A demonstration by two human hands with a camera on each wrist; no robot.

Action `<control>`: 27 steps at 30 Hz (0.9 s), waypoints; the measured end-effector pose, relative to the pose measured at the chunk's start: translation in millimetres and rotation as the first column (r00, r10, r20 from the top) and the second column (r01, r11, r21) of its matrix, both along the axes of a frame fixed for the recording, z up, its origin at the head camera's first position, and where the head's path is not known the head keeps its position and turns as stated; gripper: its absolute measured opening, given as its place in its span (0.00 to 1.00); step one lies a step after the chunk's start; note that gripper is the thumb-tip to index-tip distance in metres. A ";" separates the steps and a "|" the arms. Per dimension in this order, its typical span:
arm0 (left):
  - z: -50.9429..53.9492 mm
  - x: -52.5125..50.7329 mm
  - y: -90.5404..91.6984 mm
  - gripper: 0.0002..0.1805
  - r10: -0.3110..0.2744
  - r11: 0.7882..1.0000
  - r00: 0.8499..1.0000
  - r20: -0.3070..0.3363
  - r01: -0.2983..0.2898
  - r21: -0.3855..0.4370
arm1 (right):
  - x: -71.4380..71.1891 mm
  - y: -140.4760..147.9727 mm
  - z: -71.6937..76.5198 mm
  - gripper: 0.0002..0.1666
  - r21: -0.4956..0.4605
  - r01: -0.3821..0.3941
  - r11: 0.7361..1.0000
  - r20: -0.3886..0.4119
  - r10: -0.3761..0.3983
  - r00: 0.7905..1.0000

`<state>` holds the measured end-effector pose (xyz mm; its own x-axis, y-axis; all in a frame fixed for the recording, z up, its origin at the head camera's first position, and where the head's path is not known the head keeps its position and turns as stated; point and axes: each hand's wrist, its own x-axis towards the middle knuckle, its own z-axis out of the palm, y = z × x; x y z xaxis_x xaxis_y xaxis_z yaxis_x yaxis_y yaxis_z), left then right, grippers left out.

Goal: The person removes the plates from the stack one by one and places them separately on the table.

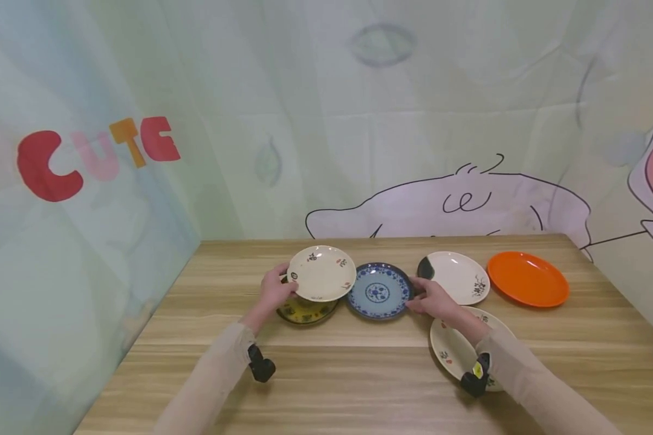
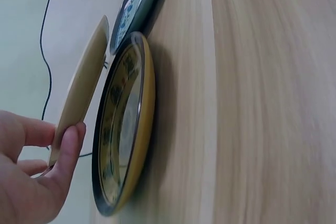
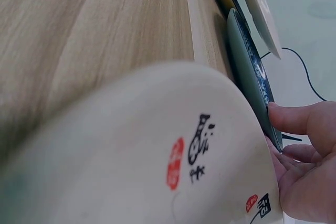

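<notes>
My left hand (image 1: 276,290) grips a small cream plate (image 1: 322,272) with dark and red motifs by its left edge, thumb on one face and fingers on the other. This plate is held raised and tilted above a yellow-brown plate (image 1: 307,312) with a dark rim, partly hiding it. In the left wrist view a gap separates the cream plate (image 2: 86,82) from the yellow-brown one (image 2: 142,145). Just to the right lies a blue patterned plate (image 1: 378,293). My right hand (image 1: 432,298) pinches its right rim, thumb on top and fingers below in the right wrist view.
Under my right forearm lies a larger cream plate (image 1: 450,350), which fills the near part of the right wrist view. Behind it are a white plate (image 1: 457,278) with a black patch and an orange oval plate (image 1: 528,278). A printed curtain (image 1: 283,151) borders the wooden table (image 1: 354,393).
</notes>
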<state>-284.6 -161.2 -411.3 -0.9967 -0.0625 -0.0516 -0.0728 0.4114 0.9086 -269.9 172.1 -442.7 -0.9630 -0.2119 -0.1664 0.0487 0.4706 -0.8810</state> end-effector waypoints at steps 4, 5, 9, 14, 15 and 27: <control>-1.7 0.0 -12.1 0.34 0.006 1.000 1.000 -0.005 -0.006 0.012 | -1.1 -0.2 -1.0 0.39 0.002 0.003 1.000 -0.002 -0.003 1.000; -1.6 0.4 -14.7 0.34 0.009 1.000 1.000 -0.008 -0.009 0.014 | -0.9 -0.4 -0.8 0.39 0.004 0.004 1.000 -0.002 -0.004 1.000; -1.3 -0.2 -25.3 0.34 0.031 0.999 1.000 0.005 -0.031 0.025 | -0.9 -1.0 -0.2 0.39 0.006 0.007 1.000 -0.005 -0.007 1.000; 1.0 -0.2 -38.6 0.34 0.059 0.998 0.998 0.011 -0.059 0.017 | -0.2 -1.3 0.4 0.39 0.007 0.010 1.000 -0.008 -0.010 1.000; 1.5 0.2 -41.2 0.34 0.061 0.998 0.998 0.009 -0.061 0.012 | -0.1 -1.4 0.5 0.39 0.007 0.010 1.000 -0.007 -0.010 1.000; 6.2 11.3 -65.8 0.33 0.076 0.996 0.997 -0.006 -0.076 0.048 | -0.8 -1.1 0.9 0.39 0.010 0.006 1.000 -0.010 -0.006 1.000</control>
<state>-273.4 -227.0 -405.1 -0.9896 -0.1355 -0.0484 -0.0948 0.3609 0.9278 -270.8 170.9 -441.8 -0.9659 -0.2048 -0.1584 0.0422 0.4791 -0.8767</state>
